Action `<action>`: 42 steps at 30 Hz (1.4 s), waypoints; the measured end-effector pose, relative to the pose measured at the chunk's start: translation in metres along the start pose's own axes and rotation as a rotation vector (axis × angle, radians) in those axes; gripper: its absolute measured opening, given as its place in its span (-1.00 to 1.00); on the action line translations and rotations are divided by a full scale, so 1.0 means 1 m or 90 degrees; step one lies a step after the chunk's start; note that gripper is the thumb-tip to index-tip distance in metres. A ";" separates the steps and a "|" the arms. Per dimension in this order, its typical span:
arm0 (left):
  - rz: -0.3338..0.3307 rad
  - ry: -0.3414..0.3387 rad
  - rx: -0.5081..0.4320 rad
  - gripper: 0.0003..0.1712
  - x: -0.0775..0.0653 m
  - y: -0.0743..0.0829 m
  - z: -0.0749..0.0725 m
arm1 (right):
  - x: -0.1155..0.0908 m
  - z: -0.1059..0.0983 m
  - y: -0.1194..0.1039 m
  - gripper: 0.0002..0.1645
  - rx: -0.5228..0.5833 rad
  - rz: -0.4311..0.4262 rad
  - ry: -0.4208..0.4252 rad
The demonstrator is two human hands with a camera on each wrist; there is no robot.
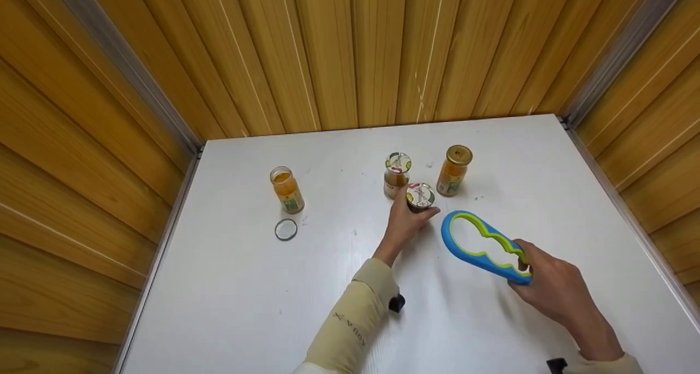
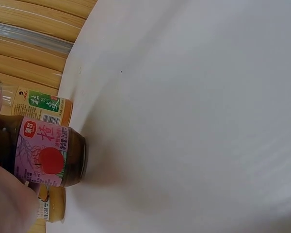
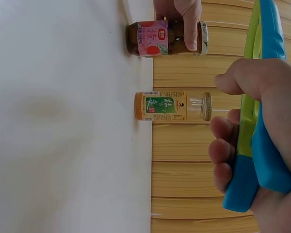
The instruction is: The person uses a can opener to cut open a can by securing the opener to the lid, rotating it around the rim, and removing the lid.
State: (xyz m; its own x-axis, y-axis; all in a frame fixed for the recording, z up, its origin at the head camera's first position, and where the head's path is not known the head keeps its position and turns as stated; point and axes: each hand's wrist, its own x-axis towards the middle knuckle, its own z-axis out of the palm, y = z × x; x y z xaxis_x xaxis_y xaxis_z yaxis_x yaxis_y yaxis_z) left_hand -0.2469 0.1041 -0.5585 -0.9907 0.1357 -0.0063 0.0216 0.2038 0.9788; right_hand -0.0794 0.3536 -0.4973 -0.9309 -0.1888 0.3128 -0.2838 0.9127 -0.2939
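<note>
My left hand (image 1: pixel 406 222) grips a dark glass jar (image 2: pixel 48 153) around its upper part, with the thumb and fingers just below the patterned white lid (image 1: pixel 420 195). A pink label with a red fruit wraps this jar, which stands upright on the table. In my right hand (image 1: pixel 560 286) is a blue and lime-green jar opener (image 1: pixel 450 243), held by its narrow end above the table. Its wide looped end points toward the jar. Right behind the gripped jar stands a second jar (image 1: pixel 396 183) with a similar patterned lid.
A gold-lidded jar (image 1: pixel 453 173) with orange contents stands to the right on the white table (image 1: pixel 229 297). Farther left is a lidless jar (image 1: pixel 290 193) of orange contents, with a loose round lid (image 1: pixel 286 229) lying in front. Wood-look panels (image 1: pixel 339 51) enclose the back and sides.
</note>
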 end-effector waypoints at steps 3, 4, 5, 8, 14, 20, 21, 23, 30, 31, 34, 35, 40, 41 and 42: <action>-0.013 0.002 -0.012 0.03 -0.001 -0.001 0.000 | 0.002 0.001 -0.002 -0.14 0.000 0.004 -0.006; -0.016 0.002 -0.014 0.05 -0.002 -0.002 0.001 | 0.002 0.002 -0.003 -0.14 0.000 0.004 -0.005; -0.022 0.003 -0.019 0.06 -0.003 -0.002 0.001 | 0.002 0.003 -0.003 -0.14 0.000 0.002 -0.004; -0.034 0.004 -0.031 0.08 -0.005 -0.003 0.000 | 0.003 0.005 -0.005 -0.15 0.001 -0.003 0.000; -0.038 -0.012 -0.032 -0.04 -0.009 -0.006 -0.006 | 0.007 0.008 -0.008 -0.15 0.002 -0.014 0.007; -0.020 -0.051 -0.021 -0.16 -0.014 -0.007 -0.013 | 0.012 0.011 -0.013 -0.16 -0.002 -0.020 0.001; -0.019 -0.057 -0.021 -0.16 -0.015 -0.007 -0.014 | 0.014 0.011 -0.015 -0.17 -0.003 -0.022 0.000; -0.019 -0.070 -0.020 -0.14 -0.018 -0.007 -0.017 | 0.016 0.013 -0.018 -0.17 -0.004 -0.028 0.000; -0.023 -0.122 -0.001 -0.09 -0.027 -0.007 -0.025 | 0.028 0.016 -0.028 -0.18 0.005 -0.029 -0.020; -0.020 -0.125 -0.004 -0.12 -0.028 -0.007 -0.027 | 0.031 0.017 -0.030 -0.17 0.007 -0.027 -0.027; -0.014 -0.137 0.002 -0.23 -0.033 -0.007 -0.033 | 0.039 0.018 -0.036 -0.17 0.014 -0.019 -0.057; -0.007 -0.140 0.004 -0.24 -0.035 -0.007 -0.034 | 0.042 0.019 -0.038 -0.17 0.015 -0.016 -0.065; 0.022 -0.154 0.019 -0.17 -0.048 -0.012 -0.045 | 0.054 0.027 -0.050 -0.15 0.023 -0.020 -0.087; 0.028 -0.156 0.016 -0.14 -0.051 -0.014 -0.048 | 0.057 0.029 -0.052 -0.14 0.025 -0.024 -0.087; 0.031 -0.157 0.010 -0.12 -0.055 -0.016 -0.051 | 0.060 0.031 -0.055 -0.13 0.027 -0.028 -0.089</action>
State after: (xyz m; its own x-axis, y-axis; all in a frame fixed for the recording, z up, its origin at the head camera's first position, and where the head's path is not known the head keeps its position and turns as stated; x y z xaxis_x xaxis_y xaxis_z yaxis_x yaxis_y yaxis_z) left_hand -0.1997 0.0437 -0.5628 -0.9257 0.3782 -0.0118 0.0719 0.2063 0.9758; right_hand -0.1262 0.2811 -0.4901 -0.9396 -0.2787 0.1985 -0.3311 0.8872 -0.3214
